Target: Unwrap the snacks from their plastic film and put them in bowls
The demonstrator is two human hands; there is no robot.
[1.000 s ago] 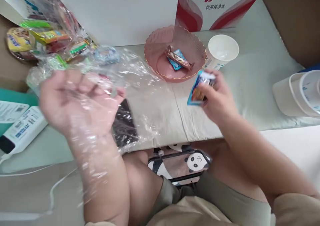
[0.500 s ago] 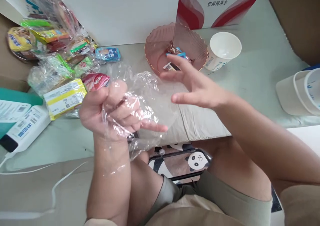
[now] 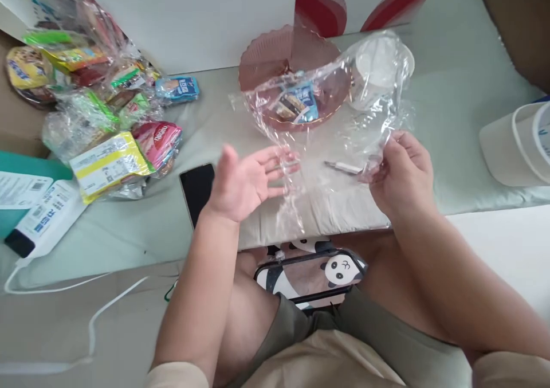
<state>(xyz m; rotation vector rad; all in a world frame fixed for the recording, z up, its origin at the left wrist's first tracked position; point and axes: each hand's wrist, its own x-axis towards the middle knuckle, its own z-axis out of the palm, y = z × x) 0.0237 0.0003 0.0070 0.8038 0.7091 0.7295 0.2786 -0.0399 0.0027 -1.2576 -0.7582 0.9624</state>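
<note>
Between finger and thumb, my right hand [image 3: 406,173] pinches one side of a thin, crinkled sheet of clear plastic film [image 3: 335,127]; whether it is a bag I cannot tell. My left hand [image 3: 247,184] is open, palm up with fingers spread, its fingertips touching or behind the film's left edge. Through the film I see a pink scalloped bowl [image 3: 253,61] holding several small wrapped snacks [image 3: 296,102]. A white paper cup [image 3: 406,61] is partly covered by the film. Below it lies a slim white pen-like object [image 3: 344,167].
On the left, wrapped snacks [image 3: 109,164] pile up beside a green container [image 3: 26,176] and a white box with a cable [image 3: 49,222]. A black phone [image 3: 197,190] lies left of my left hand. White boxes [image 3: 189,21] stand behind; white tubs [image 3: 511,147] at right.
My right hand has moved right and now grips the film, which is stretched out over the bowl and cup. My left hand has opened from a fist wrapped in film, uncovering the phone.
</note>
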